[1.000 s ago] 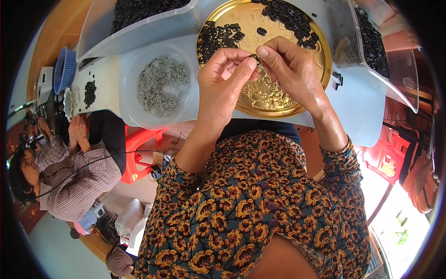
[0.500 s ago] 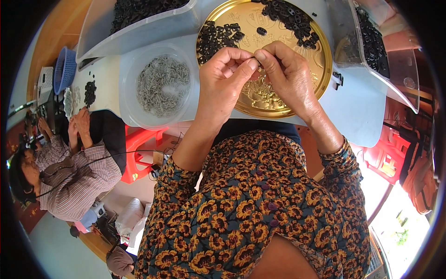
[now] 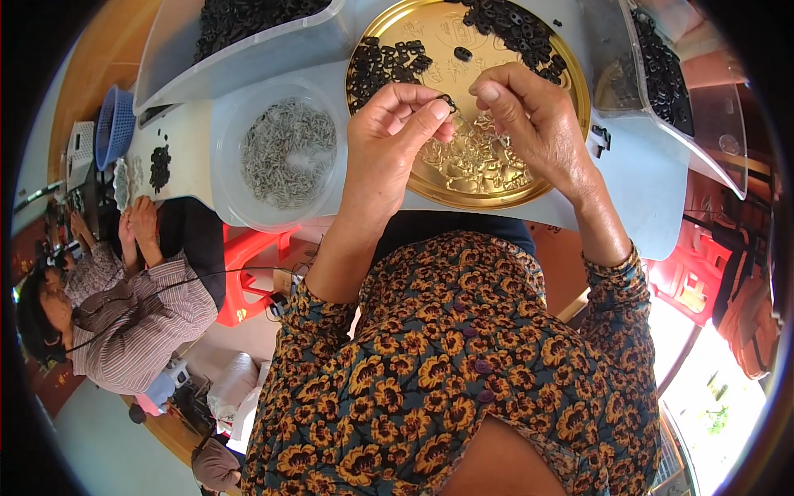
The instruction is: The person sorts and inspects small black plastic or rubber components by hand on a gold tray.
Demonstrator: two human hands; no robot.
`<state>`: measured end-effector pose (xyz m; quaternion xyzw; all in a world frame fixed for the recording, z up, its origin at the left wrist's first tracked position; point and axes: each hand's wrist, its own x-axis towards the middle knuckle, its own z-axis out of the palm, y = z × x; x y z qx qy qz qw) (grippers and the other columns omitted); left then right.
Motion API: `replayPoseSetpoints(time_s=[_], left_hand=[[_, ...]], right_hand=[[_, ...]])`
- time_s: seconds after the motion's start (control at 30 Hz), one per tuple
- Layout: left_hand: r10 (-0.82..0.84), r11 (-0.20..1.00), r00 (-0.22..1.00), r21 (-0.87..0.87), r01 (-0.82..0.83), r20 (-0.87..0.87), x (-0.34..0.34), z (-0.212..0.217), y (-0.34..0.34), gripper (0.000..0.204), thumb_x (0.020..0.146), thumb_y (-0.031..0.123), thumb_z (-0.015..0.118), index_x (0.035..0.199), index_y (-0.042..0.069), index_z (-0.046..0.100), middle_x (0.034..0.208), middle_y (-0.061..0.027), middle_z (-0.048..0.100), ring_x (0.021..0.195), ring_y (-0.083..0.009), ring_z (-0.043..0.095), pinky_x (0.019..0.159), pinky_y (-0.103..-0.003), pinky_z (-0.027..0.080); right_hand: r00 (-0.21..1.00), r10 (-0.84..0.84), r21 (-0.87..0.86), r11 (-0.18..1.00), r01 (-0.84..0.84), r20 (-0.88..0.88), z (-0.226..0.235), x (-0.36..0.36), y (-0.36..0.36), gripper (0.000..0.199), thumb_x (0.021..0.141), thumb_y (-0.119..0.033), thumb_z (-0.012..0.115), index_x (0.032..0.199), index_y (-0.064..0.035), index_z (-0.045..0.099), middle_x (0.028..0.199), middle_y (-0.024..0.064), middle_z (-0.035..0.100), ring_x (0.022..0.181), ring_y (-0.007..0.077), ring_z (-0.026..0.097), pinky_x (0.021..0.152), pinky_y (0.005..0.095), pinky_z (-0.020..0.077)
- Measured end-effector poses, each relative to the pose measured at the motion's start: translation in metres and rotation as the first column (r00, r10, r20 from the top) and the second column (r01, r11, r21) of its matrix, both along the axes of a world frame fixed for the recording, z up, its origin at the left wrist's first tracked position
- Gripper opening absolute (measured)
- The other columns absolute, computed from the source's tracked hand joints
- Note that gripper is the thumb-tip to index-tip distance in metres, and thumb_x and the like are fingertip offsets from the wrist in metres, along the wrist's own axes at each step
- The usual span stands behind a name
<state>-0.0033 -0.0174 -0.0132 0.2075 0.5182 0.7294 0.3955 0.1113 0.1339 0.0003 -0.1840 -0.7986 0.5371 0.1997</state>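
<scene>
Over a round gold tray (image 3: 536,201), my left hand (image 3: 387,145) pinches a small black ring-shaped part (image 3: 448,101) between thumb and fingertips. My right hand (image 3: 538,124) is a short way to its right, thumb and forefinger drawn together; whatever they hold, if anything, is too small to make out. On the tray lie a pile of small black pieces (image 3: 380,70) at the left, a pile of black oval pieces (image 3: 517,37) at the far right and one lone black oval piece (image 3: 462,54). Shiny bent metal pieces (image 3: 480,165) are spread at the tray's near side, below my hands.
A clear round tub (image 3: 289,153) of small silvery metal pieces stands left of the tray. Bins of black parts stand at the far left (image 3: 248,54) and right (image 3: 608,74). A few black bits (image 3: 601,140) lie beside the tray. At left, another person (image 3: 149,306) works near a blue basket (image 3: 114,124).
My hands, together half a second ago, have parted. The right hand has moved right and slightly away from me; the black part now shows in my left fingertips.
</scene>
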Motion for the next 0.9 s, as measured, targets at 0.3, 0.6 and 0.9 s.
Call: replayPoseSetpoints(time_s=[0.3,0.6,0.9], left_hand=[[-0.017,1.0,0.999,-0.021,0.016,-0.034,0.002,0.006,-0.002,0.012,0.09,0.006,0.064,0.098,-0.002,0.061,0.087,-0.0061,0.064,0.076,-0.0122,0.06,0.072,-0.026,0.05],[-0.053,0.998,0.995,-0.036,0.051,-0.084,0.002,0.012,-0.004,0.012,0.09,0.005,0.064,0.096,-0.003,0.06,0.087,-0.0062,0.063,0.075,-0.01,0.06,0.069,-0.023,0.05],[-0.074,0.997,0.992,-0.046,0.07,-0.106,0.001,0.013,-0.004,0.012,0.09,0.004,0.064,0.097,-0.004,0.06,0.089,-0.007,0.064,0.077,-0.0101,0.062,0.069,-0.023,0.053]], right_hand=[[0.971,0.234,0.45,0.872,-0.192,-0.04,0.007,-0.001,0.008,0.014,0.087,-0.014,0.065,0.095,-0.0039,0.06,0.086,0.0124,0.061,0.078,0.0344,0.063,0.065,0.0395,0.05],[0.957,0.29,0.534,0.808,-0.25,0.009,0.012,-0.002,0.008,0.012,0.088,-0.013,0.063,0.093,-0.0025,0.059,0.083,0.0122,0.058,0.077,0.034,0.061,0.065,0.0414,0.0493],[0.959,0.282,0.148,0.948,-0.281,0.011,0.001,0.0,-0.001,0.012,0.093,-0.013,0.058,0.093,-0.0003,0.057,0.082,0.0154,0.058,0.074,0.0333,0.059,0.065,0.0385,0.0469]])
